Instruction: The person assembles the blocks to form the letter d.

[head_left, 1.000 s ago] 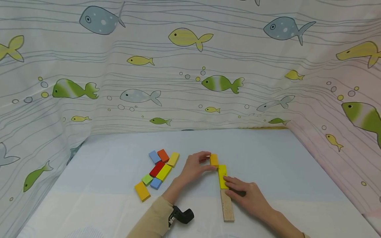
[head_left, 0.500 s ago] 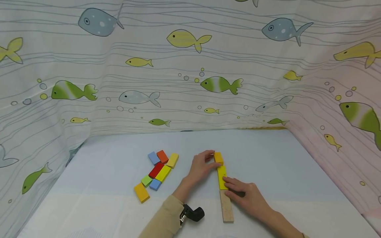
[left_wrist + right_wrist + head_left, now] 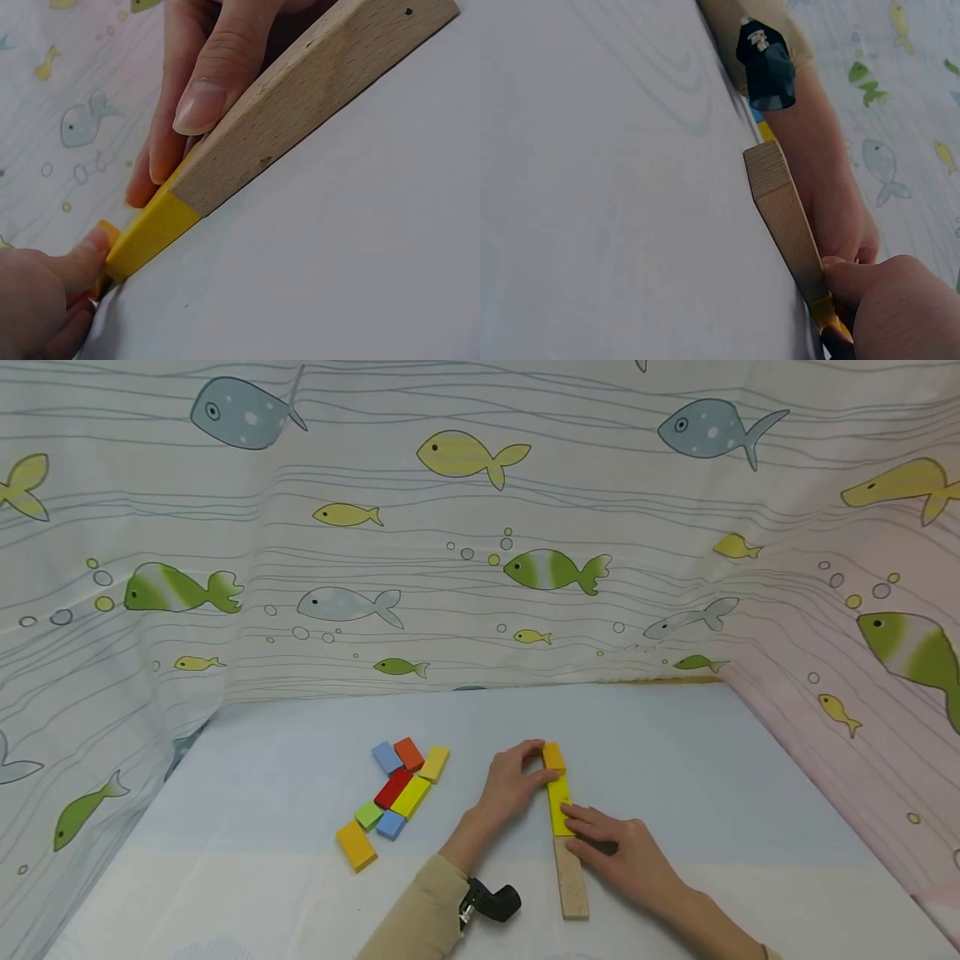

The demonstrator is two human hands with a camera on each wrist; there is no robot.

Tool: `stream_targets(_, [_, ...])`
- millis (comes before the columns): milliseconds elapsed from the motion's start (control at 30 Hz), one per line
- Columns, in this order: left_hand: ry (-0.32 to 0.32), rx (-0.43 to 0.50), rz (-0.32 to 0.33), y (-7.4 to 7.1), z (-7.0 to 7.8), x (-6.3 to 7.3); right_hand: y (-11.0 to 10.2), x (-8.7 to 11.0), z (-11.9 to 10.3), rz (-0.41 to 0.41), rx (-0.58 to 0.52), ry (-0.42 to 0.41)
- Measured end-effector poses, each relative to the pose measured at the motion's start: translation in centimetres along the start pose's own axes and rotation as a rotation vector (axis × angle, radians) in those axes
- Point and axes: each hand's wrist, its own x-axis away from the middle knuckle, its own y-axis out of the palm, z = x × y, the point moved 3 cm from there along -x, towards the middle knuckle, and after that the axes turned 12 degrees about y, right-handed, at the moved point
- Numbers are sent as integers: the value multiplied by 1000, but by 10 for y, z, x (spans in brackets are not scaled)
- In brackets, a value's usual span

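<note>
So the left hand (image 3: 512, 785), the nearer one, has the orange block (image 3: 554, 757) pinched right at the yellow block (image 3: 558, 795)'s far end, long axes pretty much lined up, while the right hand (image 3: 632, 857) rests its fingers where yellow meets plain wooden block (image 3: 573, 892).

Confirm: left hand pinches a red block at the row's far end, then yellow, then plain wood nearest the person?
Not red: the left hand pinches an orange block, per the head view. Yellow block next, plain wooden block nearest the person: correct.
</note>
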Motion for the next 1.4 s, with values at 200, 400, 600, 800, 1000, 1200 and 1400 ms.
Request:
stream_targets(200, [-22, -33, -32, 2, 0, 0, -1, 0, 0, -11, -6, 13])
stream_targets(400, [-27, -63, -47, 2, 1, 0, -2, 0, 0, -22, -10, 26])
stream_targets(600, [-22, -74, -56, 3, 1, 1, -2, 0, -1, -27, -10, 38])
stream_targets(800, [-11, -88, -57, 3, 0, 1, -2, 0, 0, -27, 0, 45])
stream_targets(1000, [1, -78, -51, 3, -1, 0, -1, 0, 1, -16, 1, 32])
stream_targets(1200, [-5, -68, -51, 1, -1, 0, -1, -1, 0, -5, 10, 11])
stream_targets(1400, [-3, -58, -48, 1, 0, 1, -1, -2, 0, -6, 20, 6])
